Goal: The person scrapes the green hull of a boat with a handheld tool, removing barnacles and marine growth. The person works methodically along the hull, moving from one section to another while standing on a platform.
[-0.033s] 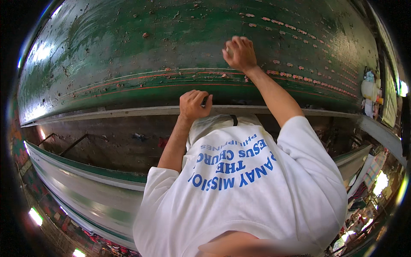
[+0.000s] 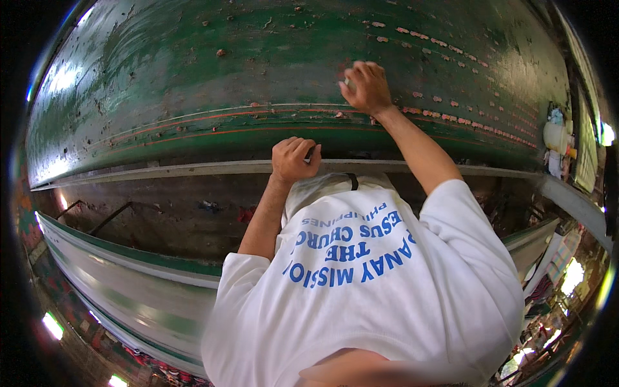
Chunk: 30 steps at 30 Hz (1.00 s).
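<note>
My right hand (image 2: 370, 90) is over a long green table surface (image 2: 251, 71), its fingers curled. A small pale thing shows between thumb and fingers, too little of it visible to name. Closer to me, my left hand (image 2: 293, 159) is closed in a loose fist by the table's near edge, and a small dark thing or shadow shows inside the curled fingers. Rows of small pinkish pieces or prints (image 2: 445, 117) run along the green surface to the right of my right hand. Scattered crumbs and specks of residue lie across the rest.
A pale rail (image 2: 213, 169) runs along the table's near edge. Behind me at the left stands another long table (image 2: 129, 284) with a glossy pale top. Containers and cloths (image 2: 556, 137) hang or stand at the table's right end. A dark floor strip (image 2: 174, 219) lies between the tables.
My right hand has shifted slightly nearer to me and to the right. The left hand has hardly moved.
</note>
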Each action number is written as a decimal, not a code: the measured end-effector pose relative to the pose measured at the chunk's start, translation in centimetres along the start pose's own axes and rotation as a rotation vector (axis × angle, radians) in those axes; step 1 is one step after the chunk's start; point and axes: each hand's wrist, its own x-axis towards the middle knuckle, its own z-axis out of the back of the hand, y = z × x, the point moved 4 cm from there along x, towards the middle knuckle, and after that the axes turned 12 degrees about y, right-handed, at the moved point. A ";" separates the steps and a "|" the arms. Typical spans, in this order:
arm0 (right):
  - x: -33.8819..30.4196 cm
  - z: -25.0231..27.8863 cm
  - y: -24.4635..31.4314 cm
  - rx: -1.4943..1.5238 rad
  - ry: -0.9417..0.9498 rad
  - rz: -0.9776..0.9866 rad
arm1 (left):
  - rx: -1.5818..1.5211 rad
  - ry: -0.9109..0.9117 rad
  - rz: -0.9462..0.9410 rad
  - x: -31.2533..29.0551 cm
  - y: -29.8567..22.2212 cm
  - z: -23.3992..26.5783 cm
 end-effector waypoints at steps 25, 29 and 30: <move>6.0 -0.5 -8.0 -0.057 0.012 0.037 | 0.321 -0.020 0.108 0.3 -1.7 -3.5; 4.4 -1.0 -1.8 0.088 0.065 0.288 | 0.260 -0.046 0.281 0.4 -4.8 -6.5; 2.7 -0.8 -0.2 0.112 0.125 0.378 | 0.226 -0.098 0.330 0.4 -4.9 -7.1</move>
